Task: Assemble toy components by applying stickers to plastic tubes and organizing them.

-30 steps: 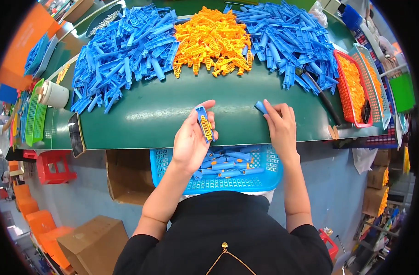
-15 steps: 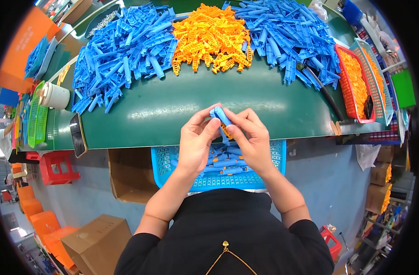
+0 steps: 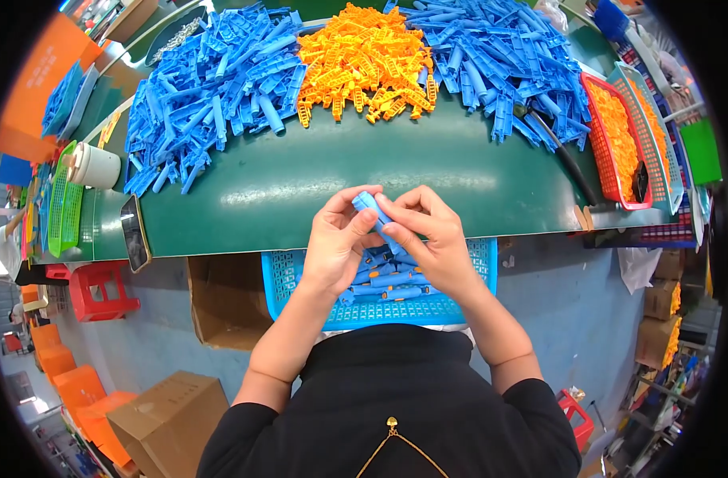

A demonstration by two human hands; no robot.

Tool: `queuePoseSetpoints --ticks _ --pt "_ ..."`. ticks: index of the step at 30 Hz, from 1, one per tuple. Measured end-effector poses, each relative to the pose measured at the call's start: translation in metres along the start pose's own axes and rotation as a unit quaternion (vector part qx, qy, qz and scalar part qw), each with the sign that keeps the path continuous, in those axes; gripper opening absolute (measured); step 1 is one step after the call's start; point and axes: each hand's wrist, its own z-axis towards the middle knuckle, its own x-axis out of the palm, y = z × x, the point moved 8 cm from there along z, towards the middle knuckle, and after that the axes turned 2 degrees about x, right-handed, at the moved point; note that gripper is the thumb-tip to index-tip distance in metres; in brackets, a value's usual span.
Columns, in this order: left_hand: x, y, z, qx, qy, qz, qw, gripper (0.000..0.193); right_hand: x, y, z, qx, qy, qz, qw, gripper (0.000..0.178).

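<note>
Between both hands, above the near edge of the green table, a blue plastic casing is held at a slant. My left hand grips its left side with thumb and fingers. Against its right side press the fingertips of my right hand. Its two blue halves seem to lie together, and no orange shows in it. Below my hands a light blue basket holds several blue pieces with orange bits. Across the table lie a heap of orange plastic parts and heaps of blue shells on the left and right.
A phone lies at the table's left edge near a white lidded cup and a green basket. At right stands a red basket of orange parts, with a black-handled tool beside it. An open cardboard box sits below the table.
The two blue halves, parted with an orange piece showing between them before, are now pressed together. My hands have stayed nearly in place, and the casing has shifted slightly left.
</note>
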Motion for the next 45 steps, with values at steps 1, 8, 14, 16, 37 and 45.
queuePoseSetpoints --ticks 1,8,14,16,37,45 --pt "0.0 0.001 -0.001 0.0 -0.001 0.0 1.0 0.031 0.002 0.002 0.0 0.0 0.001 0.0 1.0 0.036" --pt "-0.001 -0.013 -0.007 0.13 0.025 -0.078 0.988 0.029 -0.007 0.018 -0.012 -0.076 -0.089 -0.067 0.991 0.032" --pt "0.009 -0.056 -0.013 0.203 0.115 0.215 0.948 0.029 -0.009 0.025 -0.007 -0.127 -0.031 -0.1 0.986 0.029" --pt "0.027 -0.07 -0.025 0.31 0.135 0.457 0.823 0.029 -0.009 0.017 -0.003 -0.059 -0.024 0.003 0.998 0.027" --pt "0.037 -0.055 -0.031 0.37 0.07 0.564 0.735 0.025 0.011 -0.025 0.002 0.136 0.02 0.333 0.933 0.015" --pt "0.006 -0.026 -0.014 0.079 0.048 0.287 0.953 0.027 0.004 -0.012 0.015 0.101 0.057 0.255 0.96 0.011"
